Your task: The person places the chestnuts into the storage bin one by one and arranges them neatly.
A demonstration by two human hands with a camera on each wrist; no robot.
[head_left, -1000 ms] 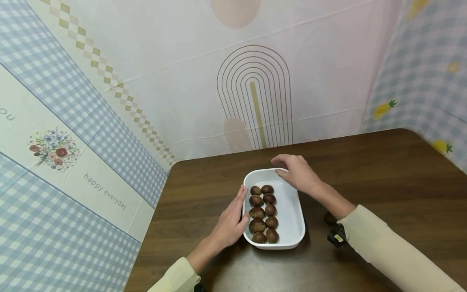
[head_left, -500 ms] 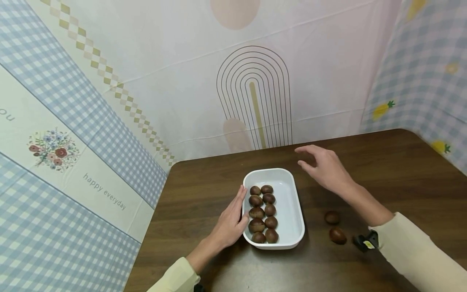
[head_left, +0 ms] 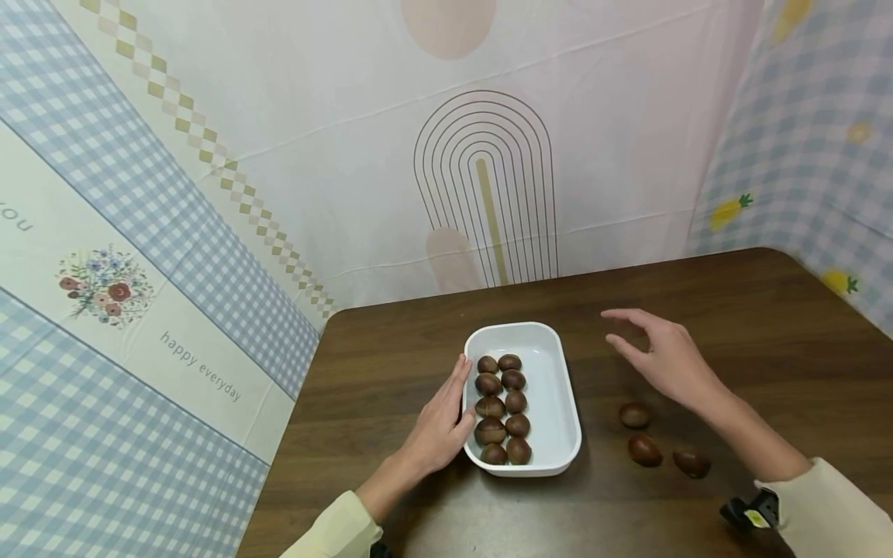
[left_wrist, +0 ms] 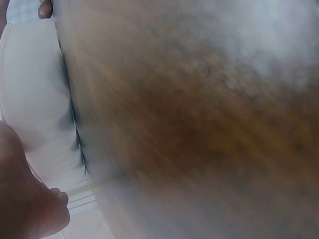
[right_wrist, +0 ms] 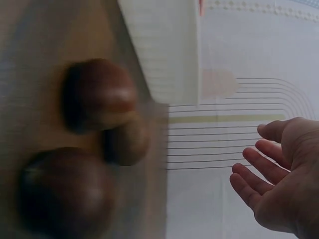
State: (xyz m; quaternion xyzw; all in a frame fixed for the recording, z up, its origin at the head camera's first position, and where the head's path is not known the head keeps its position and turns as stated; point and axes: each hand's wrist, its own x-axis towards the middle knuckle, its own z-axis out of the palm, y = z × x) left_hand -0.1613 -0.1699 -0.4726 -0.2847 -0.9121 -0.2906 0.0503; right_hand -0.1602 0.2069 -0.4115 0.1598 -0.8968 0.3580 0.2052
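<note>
A white rectangular dish (head_left: 558,403) with rounded corners stands on the table, and brown chestnuts (head_left: 491,431) fill its left half in two columns. My left hand (head_left: 438,425) rests along the dish's left side, fingers straight and thumb over the rim. In the left wrist view that hand (left_wrist: 30,199) lies against the white dish wall (left_wrist: 37,84). My right hand (head_left: 673,358) is in the air to the right of the dish, fingers loosely bent and nothing between them. Three loose chestnuts (head_left: 643,450) lie on the table nearer to me than the right hand; the right wrist view shows them blurred.
The dark wooden table (head_left: 391,349) runs back to a wall covered with a printed cloth (head_left: 335,155). Checked cloth (head_left: 802,155) hangs on the right side, and another checked panel (head_left: 174,271) is on the left.
My right hand has moved from the dish's far right rim out to the right, its fingers staying bent. The loose chestnuts its arm had covered now show. My left hand has stayed put.
</note>
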